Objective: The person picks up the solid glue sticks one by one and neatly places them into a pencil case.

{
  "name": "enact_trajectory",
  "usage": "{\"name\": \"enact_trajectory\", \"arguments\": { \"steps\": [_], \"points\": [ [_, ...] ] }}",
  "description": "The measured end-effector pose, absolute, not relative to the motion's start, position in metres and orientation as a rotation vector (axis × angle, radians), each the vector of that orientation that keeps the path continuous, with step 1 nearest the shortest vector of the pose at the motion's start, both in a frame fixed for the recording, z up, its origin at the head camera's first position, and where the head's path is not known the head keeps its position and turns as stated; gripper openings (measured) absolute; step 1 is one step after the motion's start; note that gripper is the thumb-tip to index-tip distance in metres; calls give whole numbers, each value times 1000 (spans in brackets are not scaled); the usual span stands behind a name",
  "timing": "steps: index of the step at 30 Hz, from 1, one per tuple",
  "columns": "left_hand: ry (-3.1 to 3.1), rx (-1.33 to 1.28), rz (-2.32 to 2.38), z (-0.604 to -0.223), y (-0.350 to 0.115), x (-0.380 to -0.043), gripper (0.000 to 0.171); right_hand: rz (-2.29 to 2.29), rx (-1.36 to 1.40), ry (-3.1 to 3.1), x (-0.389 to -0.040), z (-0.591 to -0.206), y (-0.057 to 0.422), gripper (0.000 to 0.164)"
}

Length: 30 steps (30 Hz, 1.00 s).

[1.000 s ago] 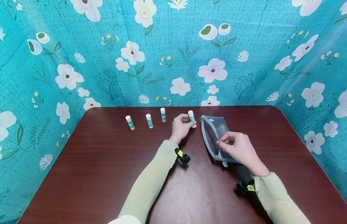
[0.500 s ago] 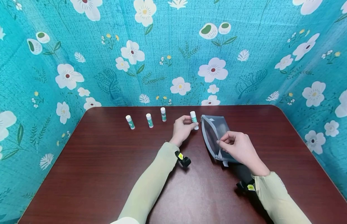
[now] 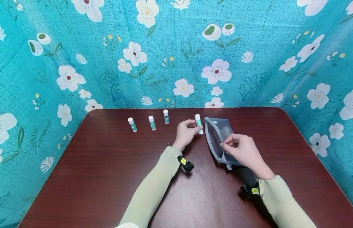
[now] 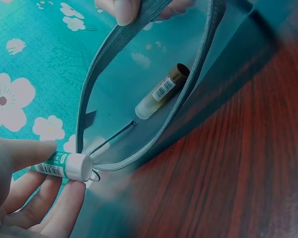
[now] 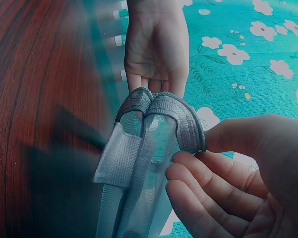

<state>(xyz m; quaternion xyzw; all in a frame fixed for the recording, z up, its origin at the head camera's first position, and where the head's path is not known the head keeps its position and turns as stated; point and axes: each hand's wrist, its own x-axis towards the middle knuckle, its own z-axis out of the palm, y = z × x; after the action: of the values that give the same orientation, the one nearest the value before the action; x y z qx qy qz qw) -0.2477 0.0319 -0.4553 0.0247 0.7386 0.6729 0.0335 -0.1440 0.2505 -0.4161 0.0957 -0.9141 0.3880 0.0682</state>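
My left hand [image 3: 184, 134] pinches a glue stick [image 3: 198, 121] with a white cap and teal label, just left of the grey mesh zip pouch [image 3: 227, 126]. In the left wrist view this glue stick [image 4: 64, 166] lies across my fingers beside one end of the unzipped opening. Inside the pouch lies another small tube [image 4: 161, 94] with a barcode label and a dark brownish end. My right hand [image 3: 244, 150] pinches the near zipper edge [image 5: 186, 126] of the pouch between thumb and fingers, and the mouth gapes.
Three more glue sticks, one at the left [image 3: 132, 124], one in the middle [image 3: 152, 123] and one farther back [image 3: 166, 117], stand on the dark red-brown table [image 3: 108, 177]. A blue floral cloth [image 3: 165, 63] hangs behind the table and along its sides.
My left hand has moved slightly right and nearer, bringing the glue stick closer to the pouch. The right hand and the pouch have stayed in place.
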Motion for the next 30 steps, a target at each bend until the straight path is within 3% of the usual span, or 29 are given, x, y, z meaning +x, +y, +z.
{"name": "enact_trajectory", "arguments": {
  "steps": [30],
  "points": [
    [2151, 147, 1991, -457, 28, -232, 31, 1166, 279, -2754, -144, -417, 251, 7]
  ]
}}
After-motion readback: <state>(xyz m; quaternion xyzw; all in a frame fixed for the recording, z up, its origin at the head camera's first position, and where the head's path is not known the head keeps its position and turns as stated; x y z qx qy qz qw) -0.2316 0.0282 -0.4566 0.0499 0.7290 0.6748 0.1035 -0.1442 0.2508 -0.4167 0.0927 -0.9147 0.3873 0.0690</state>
